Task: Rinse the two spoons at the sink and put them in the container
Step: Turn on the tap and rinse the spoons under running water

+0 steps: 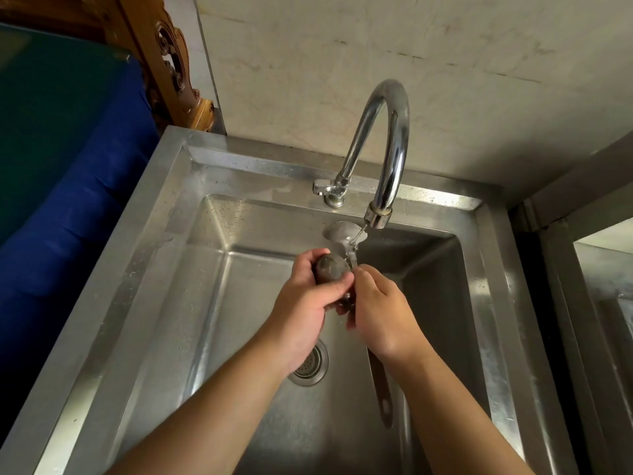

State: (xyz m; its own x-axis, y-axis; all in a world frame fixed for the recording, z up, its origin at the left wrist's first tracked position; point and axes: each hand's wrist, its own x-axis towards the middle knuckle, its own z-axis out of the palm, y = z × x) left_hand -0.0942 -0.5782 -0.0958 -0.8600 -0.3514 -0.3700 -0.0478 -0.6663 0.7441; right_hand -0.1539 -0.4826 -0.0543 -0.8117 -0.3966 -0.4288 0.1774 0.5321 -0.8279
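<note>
Both my hands are over the steel sink (171,255), just below the tap spout (376,216). My left hand (305,303) is closed around a dark spoon; its rounded bowl (330,267) sticks out above my fingers. My right hand (380,310) grips a steel spoon. The steel spoon's bowl (342,231) sits under the spout, where a thin stream of water hits it. Its long handle (382,389) hangs down below my wrist. No container is in view.
The drain strainer (310,366) lies at the basin bottom under my left wrist. The tap lever (320,186) is on the back rim. A blue and green covered surface (68,166) lies left; a steel counter (603,269) lies right.
</note>
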